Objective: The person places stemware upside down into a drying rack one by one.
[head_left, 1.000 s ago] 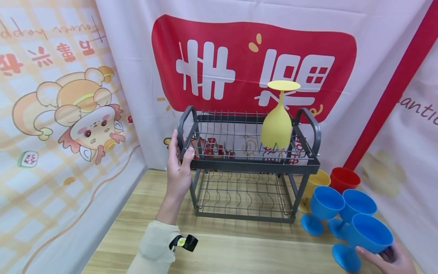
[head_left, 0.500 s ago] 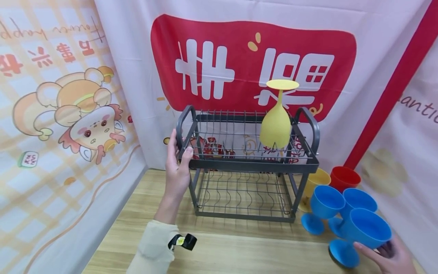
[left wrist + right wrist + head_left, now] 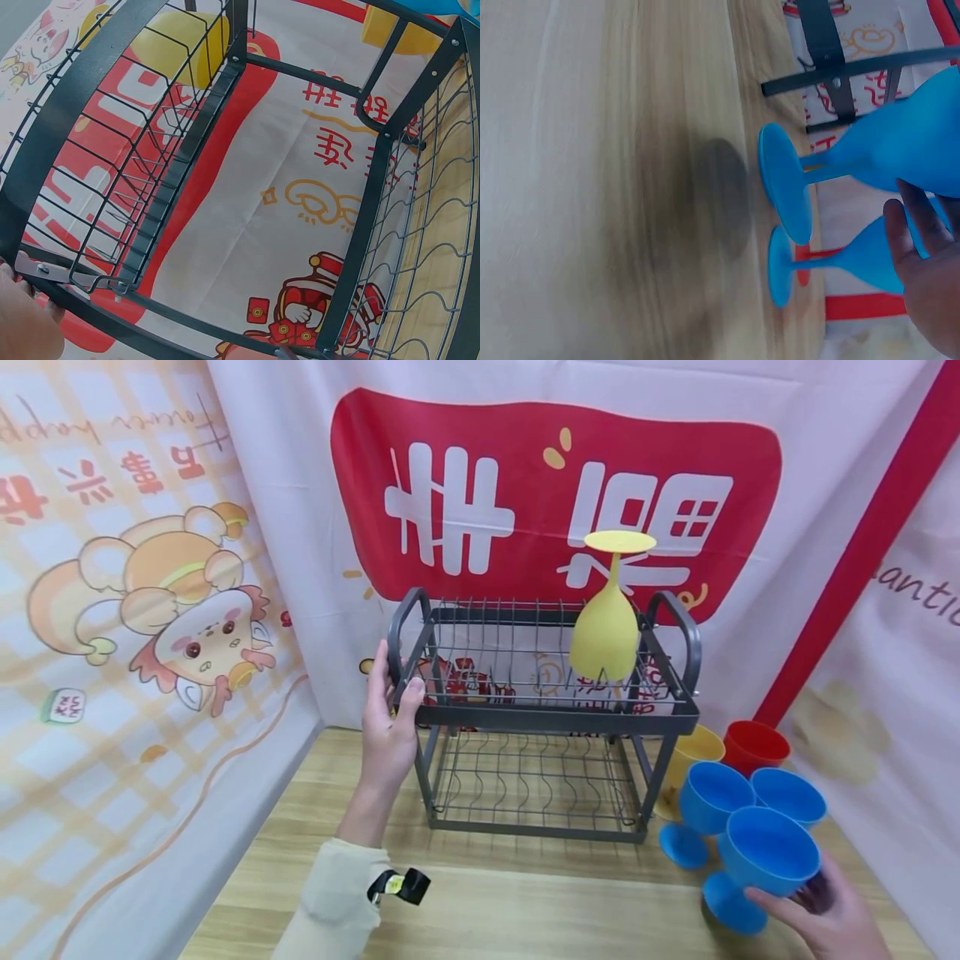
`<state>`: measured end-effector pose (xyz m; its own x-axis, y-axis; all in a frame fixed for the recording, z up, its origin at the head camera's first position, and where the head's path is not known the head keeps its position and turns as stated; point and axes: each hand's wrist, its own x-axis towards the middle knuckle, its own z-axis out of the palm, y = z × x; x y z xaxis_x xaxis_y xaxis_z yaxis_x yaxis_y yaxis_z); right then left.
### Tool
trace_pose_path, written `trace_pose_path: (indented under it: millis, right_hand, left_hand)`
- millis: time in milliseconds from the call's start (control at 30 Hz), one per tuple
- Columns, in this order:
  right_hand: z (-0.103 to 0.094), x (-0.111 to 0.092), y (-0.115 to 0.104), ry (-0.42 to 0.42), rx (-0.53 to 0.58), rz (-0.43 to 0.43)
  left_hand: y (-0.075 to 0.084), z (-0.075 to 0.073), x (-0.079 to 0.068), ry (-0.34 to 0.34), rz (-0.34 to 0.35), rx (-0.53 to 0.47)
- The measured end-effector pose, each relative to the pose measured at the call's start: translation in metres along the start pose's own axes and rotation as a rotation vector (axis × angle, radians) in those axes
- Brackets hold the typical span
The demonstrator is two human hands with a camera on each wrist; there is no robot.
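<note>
My left hand [image 3: 392,735] grips the left side of a dark two-tier dish rack [image 3: 555,721], thumb on the front of its upper frame. In the left wrist view part of that hand [image 3: 26,322] shows at the rack's corner. Upside down on the upper tier, at its right, stands a yellow goblet [image 3: 604,635]. My right hand [image 3: 828,910] holds a blue goblet [image 3: 772,852] by its bowl, upright and slightly tilted. In the right wrist view, the base of this goblet [image 3: 911,139] is off the table, with a shadow beneath.
Behind the held goblet stand two more blue goblets, one left [image 3: 712,797] and one right [image 3: 789,797]. A yellow goblet [image 3: 697,747] and a red cup-shaped vessel [image 3: 756,746] are beyond them, beside the rack. Printed cloth [image 3: 285,493] hangs around the wooden table [image 3: 525,910].
My right hand has lifted the blue goblet and moved it left, slightly away from me. My left hand stays on the rack.
</note>
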<state>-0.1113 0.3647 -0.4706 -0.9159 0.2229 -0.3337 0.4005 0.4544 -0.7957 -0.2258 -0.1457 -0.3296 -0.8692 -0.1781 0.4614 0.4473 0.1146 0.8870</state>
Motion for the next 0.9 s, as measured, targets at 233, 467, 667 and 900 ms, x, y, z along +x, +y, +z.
trace_pose_path:
  millis: [233, 467, 667, 900]
  right_hand:
    - [0.013, -0.006, -0.025, -0.010, -0.023, -0.129]
    - [0.030, -0.009, -0.039, 0.019, -0.044, -0.276]
    - [0.041, -0.012, -0.046, 0.032, -0.051, -0.363]
    - [0.055, -0.013, -0.060, 0.015, -0.059, -0.404]
  left_hand:
    - [-0.001, -0.002, 0.001, 0.001, -0.005, 0.004]
    - [0.000, -0.005, -0.002, -0.001, -0.033, 0.031]
    - [0.000, -0.009, -0.003, -0.003, -0.017, 0.060]
    - [-0.001, -0.013, -0.008, 0.032, -0.008, 0.079]
